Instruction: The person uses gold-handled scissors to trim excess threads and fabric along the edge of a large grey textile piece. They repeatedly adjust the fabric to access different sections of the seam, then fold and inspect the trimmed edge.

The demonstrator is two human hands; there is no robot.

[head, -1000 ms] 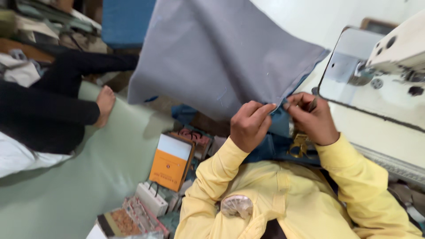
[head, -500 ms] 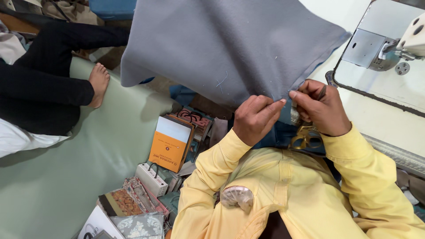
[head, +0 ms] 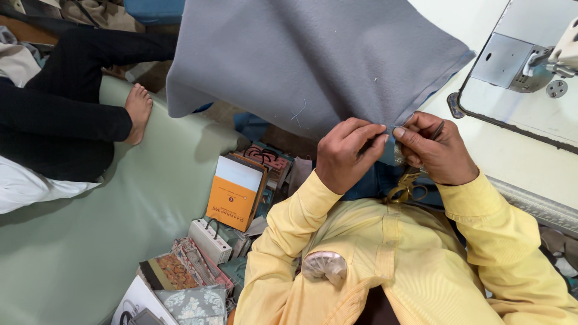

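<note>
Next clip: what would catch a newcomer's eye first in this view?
The big grey cloth fills the top centre, held up by its lower edge between the left hand and right hand, both in yellow sleeves. At the upper right a sewing machine stands on a white table. On the left, another person's bare foot rests on a pale green surface.

One grey cloth (head: 313,60), two hands (head: 346,157) (head: 436,153), one pair of brass scissors (head: 404,189), one sewing machine (head: 542,57), one orange box (head: 233,194), one bare foot (head: 138,109).
</note>
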